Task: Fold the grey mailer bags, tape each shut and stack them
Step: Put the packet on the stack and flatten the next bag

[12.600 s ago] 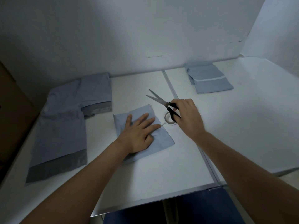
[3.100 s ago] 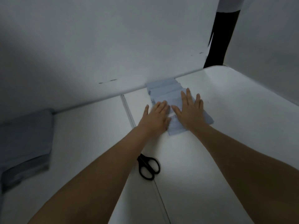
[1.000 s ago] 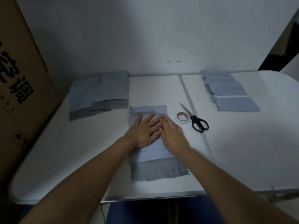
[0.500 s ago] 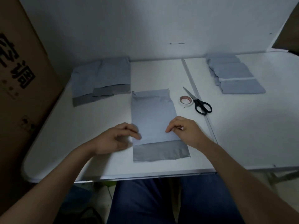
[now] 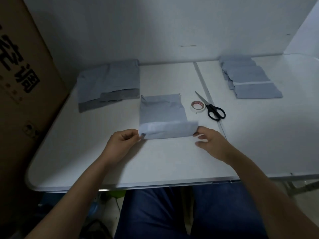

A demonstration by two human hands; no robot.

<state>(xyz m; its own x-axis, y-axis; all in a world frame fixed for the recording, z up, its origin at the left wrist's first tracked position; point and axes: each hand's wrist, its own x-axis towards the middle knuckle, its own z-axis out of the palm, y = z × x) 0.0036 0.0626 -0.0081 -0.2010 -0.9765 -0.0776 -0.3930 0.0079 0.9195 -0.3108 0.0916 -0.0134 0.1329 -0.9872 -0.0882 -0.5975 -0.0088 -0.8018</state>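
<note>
A grey mailer bag point(image 5: 162, 109) lies in the middle of the white table point(image 5: 172, 161), its near end turned up and over toward the far side. My left hand point(image 5: 120, 144) pinches the left corner of that folded end. My right hand point(image 5: 211, 141) pinches the right corner. A pile of flat, unfolded grey mailer bags point(image 5: 107, 81) sits at the back left. A stack of folded, taped bags point(image 5: 248, 80) sits at the back right.
A roll of white tape point(image 5: 198, 106) and black-handled scissors point(image 5: 211, 107) lie just right of the bag, by the table's centre seam. A big cardboard box point(image 5: 22, 94) stands against the table's left side. White walls close in the back and right.
Both hands have lifted the bag's near, darker flap end and folded it away from me over the bag's body. Earlier they pressed the bag flat, then slid to its near edge.
</note>
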